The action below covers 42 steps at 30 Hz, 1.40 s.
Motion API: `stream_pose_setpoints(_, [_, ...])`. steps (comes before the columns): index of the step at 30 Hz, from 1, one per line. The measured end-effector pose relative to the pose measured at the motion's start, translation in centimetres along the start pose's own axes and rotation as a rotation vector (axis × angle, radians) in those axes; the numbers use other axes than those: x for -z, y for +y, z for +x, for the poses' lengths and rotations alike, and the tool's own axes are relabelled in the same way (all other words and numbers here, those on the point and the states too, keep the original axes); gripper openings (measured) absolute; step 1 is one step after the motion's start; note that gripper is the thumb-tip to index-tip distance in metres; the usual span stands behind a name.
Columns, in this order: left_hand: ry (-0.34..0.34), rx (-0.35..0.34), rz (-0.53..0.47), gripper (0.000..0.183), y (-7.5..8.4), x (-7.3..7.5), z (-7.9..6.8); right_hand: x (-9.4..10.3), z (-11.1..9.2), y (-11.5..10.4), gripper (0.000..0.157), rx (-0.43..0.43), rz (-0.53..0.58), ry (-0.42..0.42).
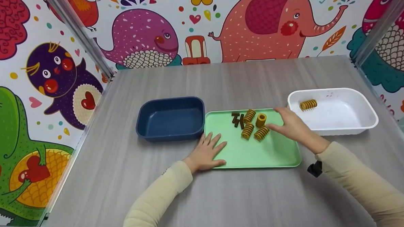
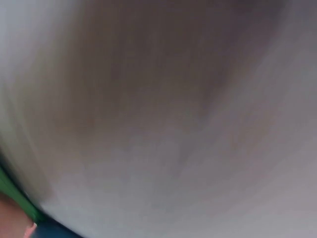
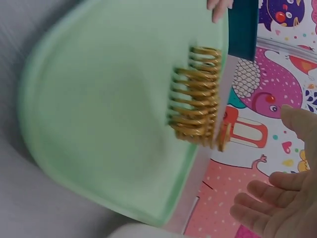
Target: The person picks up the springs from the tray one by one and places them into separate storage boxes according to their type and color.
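Note:
My left hand (image 1: 206,153) rests with spread fingers on the left edge of a light green tray (image 1: 251,155). Over the tray's right side, my right hand (image 1: 293,126) has its thumb and fingers apart and nothing between them; the right wrist view also shows its fingers (image 3: 262,203) loosely extended. Just left of that hand lie several yellow coil springs (image 1: 247,131), and one yellow spring (image 1: 261,119) stands on end. Small dark brown pieces (image 1: 242,121) lie beside them. In the left wrist view, only a blurred bit of the hand (image 2: 12,220) shows at the lower left.
A dark blue basin (image 1: 170,137) stands left of the tray. To the right is a white basin (image 1: 346,129) with a single yellow spring (image 1: 308,104) inside. The grey table (image 1: 233,201) is bordered by metal posts and panels printed with cartoon animals (image 1: 273,28).

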<state>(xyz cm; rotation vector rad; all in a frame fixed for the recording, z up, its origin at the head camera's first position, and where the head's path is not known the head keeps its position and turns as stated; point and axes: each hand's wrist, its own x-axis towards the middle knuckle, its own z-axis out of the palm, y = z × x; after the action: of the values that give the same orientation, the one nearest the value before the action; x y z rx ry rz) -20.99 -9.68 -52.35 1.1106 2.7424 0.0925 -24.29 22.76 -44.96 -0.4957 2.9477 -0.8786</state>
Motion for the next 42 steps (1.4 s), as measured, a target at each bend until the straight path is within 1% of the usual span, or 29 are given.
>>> stream_pose_setpoints(3, [-0.004,0.006,0.010,0.071,0.0,-0.1,0.0,-1.1,-0.4,0.4,0.071,-0.014,0.010,-0.020])
stream_pose_setpoints(7, [-0.011,0.010,0.018,0.071,0.0,-0.1,0.1,-2.5,-0.7,0.9,0.070,-0.012,-0.035,-0.032])
stream_pose_setpoints(14, [0.007,-0.015,0.004,0.072,-0.1,-0.1,0.0,-4.2,-0.6,1.3,0.073,-0.047,-0.114,-0.079])
stream_pose_setpoints(18, [0.000,-0.018,0.007,0.072,-0.2,-0.1,0.0,-4.9,-0.6,1.2,0.075,-0.056,-0.158,-0.074])
stream_pose_setpoints(23, [-0.013,-0.014,-0.011,0.071,-0.1,-0.1,0.0,-5.4,-0.6,0.9,0.074,-0.062,-0.198,-0.064])
stream_pose_setpoints(26, [-0.004,-0.019,-0.016,0.071,-0.2,-0.1,0.0,-5.6,-0.4,0.7,0.070,-0.070,-0.221,-0.061])
stream_pose_setpoints(32, [-0.008,-0.018,-0.007,0.072,-0.2,-0.1,0.0,-5.8,-0.2,0.5,0.068,-0.082,-0.262,-0.060])
stream_pose_setpoints(42, [-0.018,-0.008,0.001,0.071,-0.3,-0.3,0.2,-6.1,-0.1,0.3,0.068,-0.107,-0.239,-0.050])
